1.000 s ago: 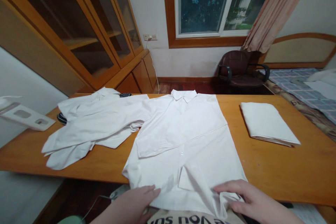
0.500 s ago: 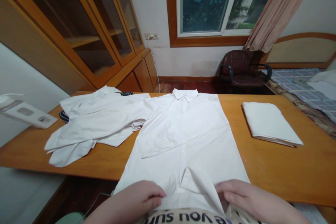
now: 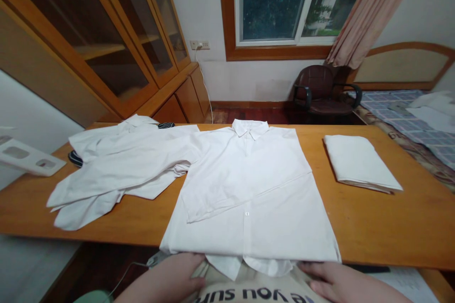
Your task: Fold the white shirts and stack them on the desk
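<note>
White shirt (image 3: 263,218) just ahead of left hand (image 3: 188,270) and right hand (image 3: 329,277); cannot tell if either grips.

On the person's beige top (image 3: 227,280), dark letters (image 3: 261,294) are printed, and they appear upside down; "you" is clear, "sur" stands after it, and the rest is cut or hidden.

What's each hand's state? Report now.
Left hand: at the near edge of the middle white shirt; grip unclear.
Right hand: at the same edge; grip unclear.
</note>
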Tool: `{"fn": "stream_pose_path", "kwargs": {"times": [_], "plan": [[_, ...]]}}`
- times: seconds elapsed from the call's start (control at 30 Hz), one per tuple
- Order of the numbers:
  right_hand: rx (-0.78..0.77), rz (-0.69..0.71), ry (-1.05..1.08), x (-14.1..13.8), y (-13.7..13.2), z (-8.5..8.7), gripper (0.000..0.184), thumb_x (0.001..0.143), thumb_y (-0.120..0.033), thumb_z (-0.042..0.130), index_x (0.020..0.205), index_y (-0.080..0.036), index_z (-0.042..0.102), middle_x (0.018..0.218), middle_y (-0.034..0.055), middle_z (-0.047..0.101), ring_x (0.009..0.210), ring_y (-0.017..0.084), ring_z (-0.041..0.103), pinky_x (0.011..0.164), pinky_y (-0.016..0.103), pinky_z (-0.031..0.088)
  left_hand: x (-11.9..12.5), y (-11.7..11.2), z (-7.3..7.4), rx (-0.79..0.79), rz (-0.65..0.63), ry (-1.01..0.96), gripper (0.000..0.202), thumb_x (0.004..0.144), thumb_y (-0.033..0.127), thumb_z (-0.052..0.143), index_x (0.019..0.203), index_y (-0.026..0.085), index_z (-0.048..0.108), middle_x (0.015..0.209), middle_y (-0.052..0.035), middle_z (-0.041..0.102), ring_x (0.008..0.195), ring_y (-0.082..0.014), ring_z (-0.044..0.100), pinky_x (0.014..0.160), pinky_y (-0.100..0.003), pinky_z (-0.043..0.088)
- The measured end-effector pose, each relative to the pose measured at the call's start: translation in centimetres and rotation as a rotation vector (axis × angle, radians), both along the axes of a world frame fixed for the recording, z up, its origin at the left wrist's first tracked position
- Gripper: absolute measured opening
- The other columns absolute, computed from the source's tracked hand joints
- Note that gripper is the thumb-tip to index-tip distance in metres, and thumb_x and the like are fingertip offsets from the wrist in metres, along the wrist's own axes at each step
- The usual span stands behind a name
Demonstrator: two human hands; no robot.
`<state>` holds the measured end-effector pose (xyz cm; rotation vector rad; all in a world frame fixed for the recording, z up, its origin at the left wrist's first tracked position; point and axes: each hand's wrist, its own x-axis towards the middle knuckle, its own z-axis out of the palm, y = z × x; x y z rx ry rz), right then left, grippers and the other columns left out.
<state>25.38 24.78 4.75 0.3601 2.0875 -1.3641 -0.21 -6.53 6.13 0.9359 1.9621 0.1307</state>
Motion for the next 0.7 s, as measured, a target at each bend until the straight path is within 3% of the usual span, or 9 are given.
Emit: {"fn": "stream_pose_path", "kwargs": {"times": [0.13,0.2,0.23,0.3,0.33,0.4,0.53,0.7], "plan": [[0.042,-0.053,0.042,0.1,2.4,2.4,0.054,0.083,-0.06,0.045,0.117,-0.023,0.065,0.117,0.0088,0.064,0.108,0.028,0.058,0.098,0.038,0.042,-2.0,0.7,4.1,0.119,0.009,0.027,0.031,0.084,0.038,0.043,0.099,0.025,0.066,0.092,-0.0013,0.068,0.083,-0.0184,0.061,0.074,-0.027,0.046],[0.137,-0.146,0.176,-1.9,3.3,2.7,0.052,0.085,-0.058,0.043,0.118,-0.024,0.064,0.121,0.009,0.062,0.111,0.028,0.056,0.099,0.04,0.04,-3.0,2.4,4.5,0.236,0.03,0.126,0.036,0.087,0.039,0.04,0.111,0.024,0.062,0.107,-0.0038,0.066,0.096,-0.0189,0.06,0.085,-0.029,0.045],[0.209,-0.199,0.254,-3.3,3.6,2.5,0.053,0.086,-0.057,0.042,0.122,-0.024,0.061,0.126,0.0098,0.059,0.116,0.029,0.053,0.101,0.042,0.038,-3.3,3.6,4.1,0.301,0.017,0.178,0.04,0.088,0.039,0.04,0.121,0.024,0.057,0.123,-0.0055,0.059,0.111,-0.0202,0.054,0.096,-0.032,0.04],[0.41,-0.282,0.399,-7.0,4.2,1.0,0.06,0.087,-0.057,0.041,0.135,-0.023,0.048,0.139,0.0124,0.046,0.128,0.03,0.04,0.106,0.047,0.031,-3.7,6.4,2.5,0.371,-0.051,0.263,0.052,0.088,0.04,0.041,0.138,0.027,0.04,0.149,-0.0061,0.032,0.134,-0.0241,0.031,0.109,-0.04,0.025],[0.539,-0.288,0.447,-8.9,4.6,-0.1,0.064,0.087,-0.058,0.039,0.14,-0.022,0.042,0.144,0.0131,0.039,0.133,0.03,0.033,0.108,0.049,0.027,-3.8,7.8,1.4,0.372,-0.099,0.296,0.058,0.088,0.042,0.043,0.143,0.03,0.031,0.154,-0.0057,0.019,0.14,-0.0268,0.019,0.111,-0.046,0.019],[0.799,-0.268,0.434,-12.3,5.4,-2.5,0.067,0.089,-0.055,0.036,0.145,-0.02,0.032,0.151,0.0137,0.024,0.139,0.031,0.019,0.11,0.054,0.017,-3.7,10.5,-0.9,0.328,-0.167,0.371,0.065,0.086,0.043,0.046,0.146,0.032,0.023,0.156,-0.0069,0.007,0.142,-0.0323,0.004,0.11,-0.058,0.01],[1.102,-0.16,0.342,-16.0,7.8,-5.7,0.067,0.091,-0.055,0.032,0.147,-0.019,0.026,0.153,0.0133,0.018,0.141,0.03,0.013,0.11,0.054,0.01,-3.8,13.8,-4.3,0.301,-0.214,0.527,0.067,0.087,0.049,0.044,0.147,0.033,0.018,0.156,-0.0083,0.007,0.141,-0.036,-0.003,0.104,-0.069,-0.002],[1.158,-0.1,0.362,-17.4,10.8,-6.2,0.065,0.091,-0.059,0.026,0.147,-0.024,0.026,0.153,0.0091,0.02,0.141,0.027,0.015,0.111,0.051,0.011,-4.9,15.7,-5.3,0.322,-0.218,0.578,0.068,0.087,0.054,0.039,0.147,0.034,0.015,0.156,-0.0075,0.006,0.141,-0.0374,-0.003,0.102,-0.071,-0.005]]}}
